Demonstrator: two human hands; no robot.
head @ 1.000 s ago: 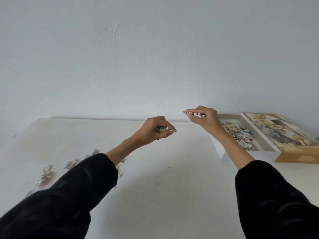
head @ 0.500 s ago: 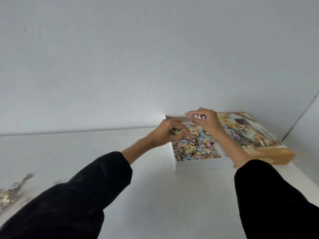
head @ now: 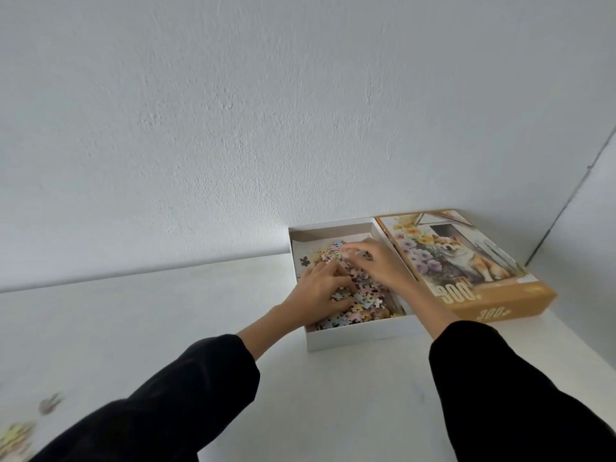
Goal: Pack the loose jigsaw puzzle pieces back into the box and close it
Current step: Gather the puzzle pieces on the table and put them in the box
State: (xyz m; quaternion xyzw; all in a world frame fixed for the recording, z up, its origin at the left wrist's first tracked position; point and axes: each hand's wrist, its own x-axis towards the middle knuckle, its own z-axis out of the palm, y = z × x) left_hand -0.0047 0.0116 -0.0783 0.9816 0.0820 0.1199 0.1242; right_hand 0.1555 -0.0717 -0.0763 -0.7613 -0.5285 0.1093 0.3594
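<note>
Box (head: 353, 338): white tray, open, at the table's (head: 166, 321) far right by the wall.
Pieces (head: 363, 300): heaped inside the box; a few strays (head: 50, 403) lay at the table's near left.
Lid (head: 466, 261): off, touching the box's right side.
Left hand (head: 321, 291): fingers spread flat on the heap, gripping nothing.
Right hand (head: 376, 265): in the box, fingers curled over pieces; grip unclear.

Plain home corner: white wall (head: 233, 128), white table (head: 166, 328).
</note>
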